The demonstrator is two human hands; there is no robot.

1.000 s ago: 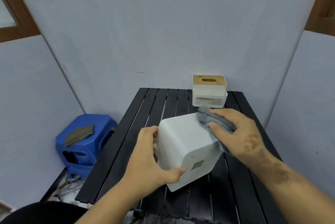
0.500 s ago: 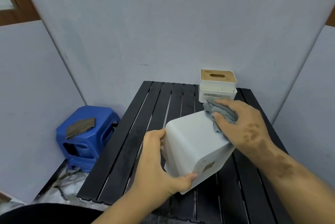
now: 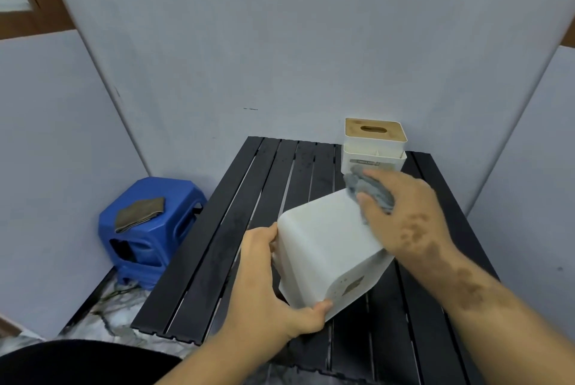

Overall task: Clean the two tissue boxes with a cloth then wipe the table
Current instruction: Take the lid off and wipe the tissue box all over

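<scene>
Over the table (image 3: 314, 166), tilted white tissue box (image 3: 326, 247) in left hand's (image 3: 264, 285) grip, cloth (image 3: 370, 191) clutched in right hand (image 3: 404, 216).

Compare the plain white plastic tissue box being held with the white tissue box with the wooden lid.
The plain white plastic tissue box is tilted in the left hand; the white tissue box with the wooden lid stands upright at the table's far edge. The first is touched by the grey cloth; the second is untouched. Both are white.

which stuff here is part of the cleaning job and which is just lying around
Job: white box held by left hand; grey cloth in right hand; wood-top box; black table.
Lying about: blue stool; brown rag on it.
</scene>
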